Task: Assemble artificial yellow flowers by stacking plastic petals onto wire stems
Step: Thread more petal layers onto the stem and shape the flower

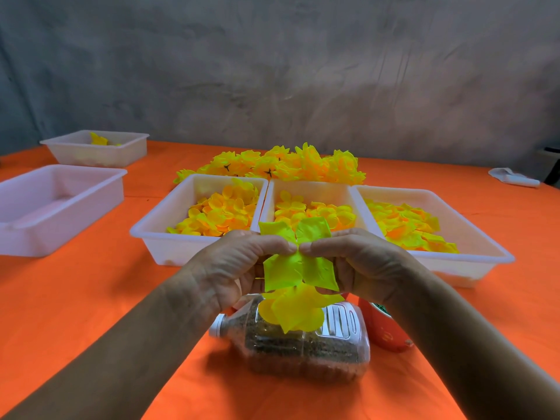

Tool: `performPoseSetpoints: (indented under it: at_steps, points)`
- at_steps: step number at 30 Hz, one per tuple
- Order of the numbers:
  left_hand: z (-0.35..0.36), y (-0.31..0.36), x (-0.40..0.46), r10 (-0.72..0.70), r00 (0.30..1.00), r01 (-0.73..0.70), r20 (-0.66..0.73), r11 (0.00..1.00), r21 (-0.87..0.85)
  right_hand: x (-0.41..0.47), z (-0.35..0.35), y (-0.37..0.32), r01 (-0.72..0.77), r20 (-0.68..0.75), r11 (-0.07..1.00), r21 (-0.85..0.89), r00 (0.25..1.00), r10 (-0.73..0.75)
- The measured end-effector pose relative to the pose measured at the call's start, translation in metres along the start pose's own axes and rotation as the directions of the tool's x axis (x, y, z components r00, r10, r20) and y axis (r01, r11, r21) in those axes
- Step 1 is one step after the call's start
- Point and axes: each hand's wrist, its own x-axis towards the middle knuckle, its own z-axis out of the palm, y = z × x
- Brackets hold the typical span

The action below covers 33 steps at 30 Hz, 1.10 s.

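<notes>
Head view: both hands, left hand (239, 265) and right hand (360, 262), pinch a petal layer (298, 259) between them; finished flowers (285, 165) lie beyond them, and many loose petals (221, 210) remain.

no readable text anywhere tbh. clear plastic bottle (303, 341) near front edge of table (91, 298), lying on side, no label visible. red-orange container (383, 328) just beside it has small yellowish mark low on side plus dark green patch near top, both too blurry to read. white trays (200, 213) plain, no markings.
</notes>
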Motion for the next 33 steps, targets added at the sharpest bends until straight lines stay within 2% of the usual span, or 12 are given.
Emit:
performPoseSetpoints:
  at_steps: [8, 14, 26, 33]
  points:
    - [-0.002, 0.000, 0.003, 0.010, 0.999, -0.008, -0.031, 0.999, 0.037, 0.002, 0.001, -0.001, 0.004, -0.032, 1.000, -0.001, 0.999, -0.004]
    - [-0.005, -0.002, 0.005, -0.010, 1.000, 0.009, 0.024, 1.000, 0.013, 0.001, 0.001, -0.002, 0.012, -0.041, 1.000, -0.021, 0.999, -0.012]
    - [-0.011, -0.008, 0.013, -0.019, 1.000, 0.019, 0.013, 0.999, 0.027, -0.001, 0.002, 0.000, -0.010, -0.041, 1.000, -0.030, 0.999, 0.009]
    - [-0.009, -0.007, 0.012, 0.041, 0.999, -0.040, -0.016, 0.998, 0.057, -0.005, 0.003, -0.002, 0.089, -0.071, 0.991, -0.096, 0.993, -0.096]
